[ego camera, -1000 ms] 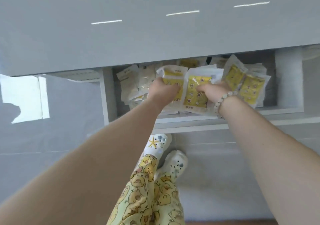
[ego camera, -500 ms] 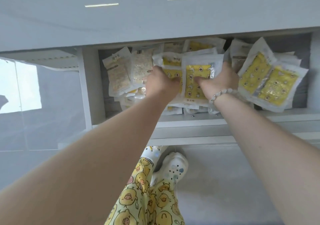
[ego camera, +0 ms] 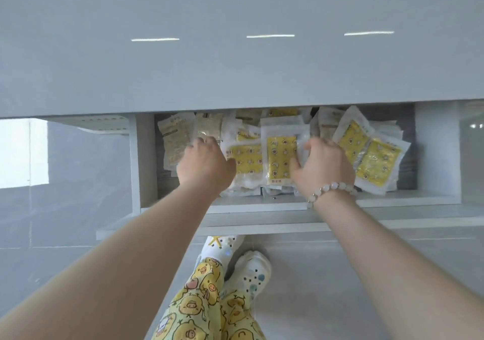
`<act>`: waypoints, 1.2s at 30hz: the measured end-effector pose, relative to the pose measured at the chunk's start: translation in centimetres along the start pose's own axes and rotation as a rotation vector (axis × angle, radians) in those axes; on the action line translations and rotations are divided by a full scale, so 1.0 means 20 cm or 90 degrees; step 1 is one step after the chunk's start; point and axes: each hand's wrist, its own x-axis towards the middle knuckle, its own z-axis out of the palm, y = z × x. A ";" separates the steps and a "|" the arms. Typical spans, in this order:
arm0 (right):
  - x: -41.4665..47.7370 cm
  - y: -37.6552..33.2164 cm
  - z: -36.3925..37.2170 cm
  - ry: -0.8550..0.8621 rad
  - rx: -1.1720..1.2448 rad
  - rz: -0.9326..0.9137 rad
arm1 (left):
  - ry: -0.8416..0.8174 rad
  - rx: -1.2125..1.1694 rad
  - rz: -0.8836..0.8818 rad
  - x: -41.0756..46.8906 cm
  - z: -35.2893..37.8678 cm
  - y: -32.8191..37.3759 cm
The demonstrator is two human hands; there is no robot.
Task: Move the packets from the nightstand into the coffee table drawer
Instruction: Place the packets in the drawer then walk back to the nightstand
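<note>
Both hands have spread apart since a moment ago. The left hand (ego camera: 205, 165) has slid off the middle packets (ego camera: 279, 161) toward the pale ones at the left end of the drawer (ego camera: 146, 156); its fingers are hidden, so I cannot tell its hold. The right hand (ego camera: 324, 168) pinches a middle packet's clear edge. Flattening the heap evenly should let the drawer close.
</note>
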 end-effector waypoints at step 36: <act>-2.27 -1.56 -1.51 0.225 -0.196 -0.842 | 0.434 -0.108 -0.321 -2.53 -1.31 -1.57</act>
